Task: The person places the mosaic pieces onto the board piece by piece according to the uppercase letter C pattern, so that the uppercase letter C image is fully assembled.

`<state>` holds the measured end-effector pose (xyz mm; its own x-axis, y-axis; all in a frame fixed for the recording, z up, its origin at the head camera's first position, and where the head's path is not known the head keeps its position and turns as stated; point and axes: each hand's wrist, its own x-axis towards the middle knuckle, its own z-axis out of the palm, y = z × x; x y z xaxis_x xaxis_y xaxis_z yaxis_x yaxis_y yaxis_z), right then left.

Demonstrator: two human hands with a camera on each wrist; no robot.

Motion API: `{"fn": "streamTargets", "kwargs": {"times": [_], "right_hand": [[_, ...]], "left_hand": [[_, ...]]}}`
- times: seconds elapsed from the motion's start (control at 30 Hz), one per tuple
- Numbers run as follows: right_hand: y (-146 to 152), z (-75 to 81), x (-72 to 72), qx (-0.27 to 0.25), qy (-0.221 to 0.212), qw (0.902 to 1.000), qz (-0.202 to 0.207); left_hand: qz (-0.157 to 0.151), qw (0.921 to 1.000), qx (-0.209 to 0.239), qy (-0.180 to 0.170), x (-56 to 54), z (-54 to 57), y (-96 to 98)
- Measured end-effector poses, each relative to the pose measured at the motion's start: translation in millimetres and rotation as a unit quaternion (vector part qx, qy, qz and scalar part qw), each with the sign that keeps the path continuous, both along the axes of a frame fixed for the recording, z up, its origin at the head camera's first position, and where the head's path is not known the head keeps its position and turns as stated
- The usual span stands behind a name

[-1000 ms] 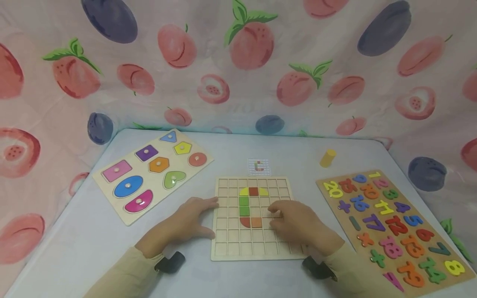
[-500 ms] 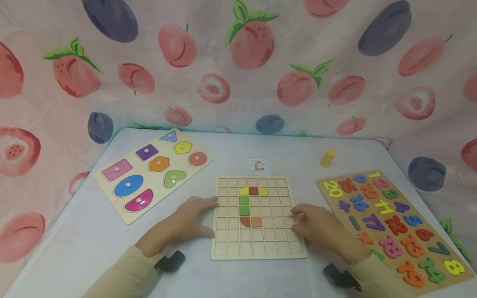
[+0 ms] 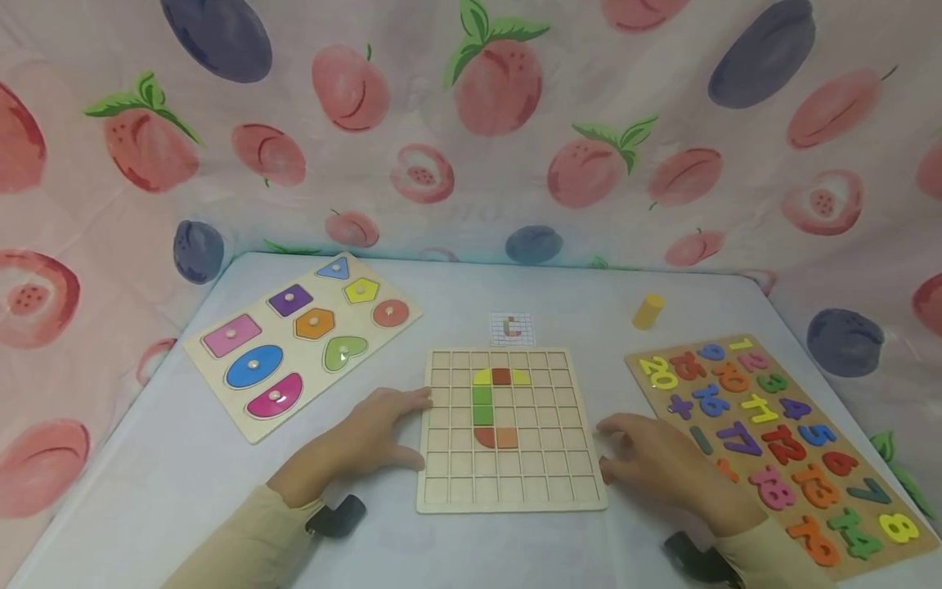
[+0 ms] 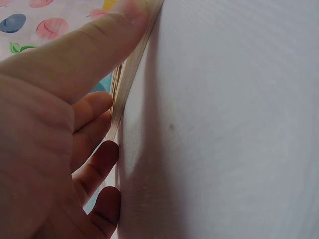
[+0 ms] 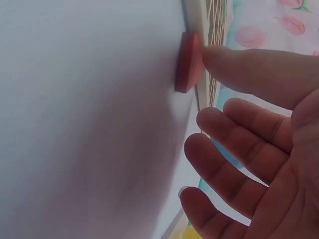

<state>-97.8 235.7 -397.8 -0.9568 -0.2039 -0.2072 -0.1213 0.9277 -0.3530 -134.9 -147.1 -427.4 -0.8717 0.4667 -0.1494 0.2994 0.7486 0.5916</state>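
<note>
A square wooden grid board (image 3: 545, 489) lies before me. On it, yellow rounded pieces flank a brown square (image 3: 501, 377), green tiles (image 3: 482, 406) run down the left, and a reddish rounded piece (image 3: 484, 439) meets an orange square (image 3: 507, 438) below. My left hand (image 3: 356, 438) rests at the board's left edge, thumb and fingers spread along it. Just off the right edge is my right hand (image 3: 666, 462), fingers loosely bent. In the right wrist view its thumb tip is right at a red piece (image 5: 187, 64) beside the board; the other fingers stand apart from it.
A small pattern card (image 3: 511, 329) lies behind the board, and a yellow cylinder (image 3: 648, 312) stands at the back right. A knobbed shape puzzle (image 3: 294, 368) is at the left. The number puzzle (image 3: 802, 523) lies at the right, partly under my right forearm.
My right hand has moved right from over the grid, past the board's right edge. The left hand and the pieces on the grid have stayed put.
</note>
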Motion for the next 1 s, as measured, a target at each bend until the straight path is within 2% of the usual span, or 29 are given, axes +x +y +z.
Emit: {"fn": "streamTargets", "kwargs": {"times": [0.67,1.0], "right_hand": [[2.1,-0.5,3.8,-0.003,-0.047,0.9988,-0.013],[0.2,-3.9,0.2,-0.002,-0.041,0.9990,-0.018]], "left_hand": [[-0.005,1.0000,0.000,0.003,-0.9,-2.1,-1.0],[-0.012,0.9999,0.003,0.006,-0.3,-0.2,-1.4]]}}
